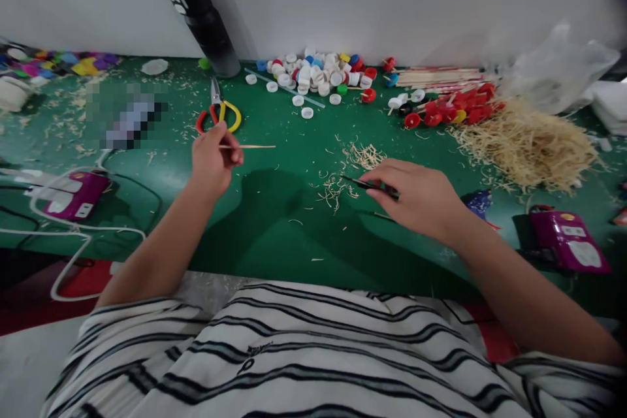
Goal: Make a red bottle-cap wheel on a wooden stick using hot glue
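My left hand (214, 155) pinches a thin wooden stick (259, 146), which points right, level above the green table. Just behind that hand lies a pair of scissors (219, 108) with one red and one yellow handle. My right hand (416, 194) is closed around a slim dark tool (360, 183) with a narrow tip pointing left; its exact kind is not clear, as the fingers cover part of it. Under and beyond the tip are curled wood shavings (367, 156). A thin rod (383, 216) lies partly beneath my right hand.
Bottle caps (321, 75) are heaped at the back, beside a black bottle (210, 26). Farther right are red caps on sticks (450, 108), a large shavings pile (531, 144) and a plastic bag (548, 72). Purple power sockets (81, 196) with cables sit left; another purple socket (571, 241) sits right.
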Motion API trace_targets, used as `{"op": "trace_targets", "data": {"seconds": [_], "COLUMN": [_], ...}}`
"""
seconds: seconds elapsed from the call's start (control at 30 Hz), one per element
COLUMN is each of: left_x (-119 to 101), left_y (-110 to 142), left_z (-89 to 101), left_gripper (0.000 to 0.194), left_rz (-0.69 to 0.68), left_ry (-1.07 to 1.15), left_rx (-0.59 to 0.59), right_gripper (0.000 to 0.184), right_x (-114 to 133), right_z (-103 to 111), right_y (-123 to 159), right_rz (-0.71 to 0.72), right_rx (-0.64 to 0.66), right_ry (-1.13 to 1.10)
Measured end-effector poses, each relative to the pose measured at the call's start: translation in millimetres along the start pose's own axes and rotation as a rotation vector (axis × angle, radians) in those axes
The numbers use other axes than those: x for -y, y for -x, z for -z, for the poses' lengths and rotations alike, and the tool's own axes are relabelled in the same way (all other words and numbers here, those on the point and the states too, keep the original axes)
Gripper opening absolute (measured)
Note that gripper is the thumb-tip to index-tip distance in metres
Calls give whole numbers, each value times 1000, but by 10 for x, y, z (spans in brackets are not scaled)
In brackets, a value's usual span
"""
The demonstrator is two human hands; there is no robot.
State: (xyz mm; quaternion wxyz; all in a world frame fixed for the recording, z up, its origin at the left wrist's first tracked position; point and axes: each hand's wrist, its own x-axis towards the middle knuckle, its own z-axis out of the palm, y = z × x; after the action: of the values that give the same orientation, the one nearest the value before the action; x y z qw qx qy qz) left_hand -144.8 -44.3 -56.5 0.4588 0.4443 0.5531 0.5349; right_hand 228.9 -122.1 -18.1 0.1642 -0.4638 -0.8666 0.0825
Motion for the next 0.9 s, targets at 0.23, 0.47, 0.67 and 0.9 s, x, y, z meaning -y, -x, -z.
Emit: {"op": "trace_targets", "data": {"seconds": [0.23,0.47,0.67,0.9], "left_x": [161,106,102,172], "left_y": [-60,21,-6,0], "left_z": [46,44,97,92], "left_gripper": [48,50,48,47], "left_rz": [-79,-94,-39,-59], "left_ry": [219,222,213,159], "left_rx": [-231,-200,-254,-222], "right_gripper": [25,30,25,15], "right_x": [643,983,424,7], "right_z": [-319,-700,-630,-596], "right_y": [256,76,-432,-575], "right_rz": [281,271,-156,-347], "right_rx": [332,573,327,202], "right_ry": [-180,-101,32,67]}}
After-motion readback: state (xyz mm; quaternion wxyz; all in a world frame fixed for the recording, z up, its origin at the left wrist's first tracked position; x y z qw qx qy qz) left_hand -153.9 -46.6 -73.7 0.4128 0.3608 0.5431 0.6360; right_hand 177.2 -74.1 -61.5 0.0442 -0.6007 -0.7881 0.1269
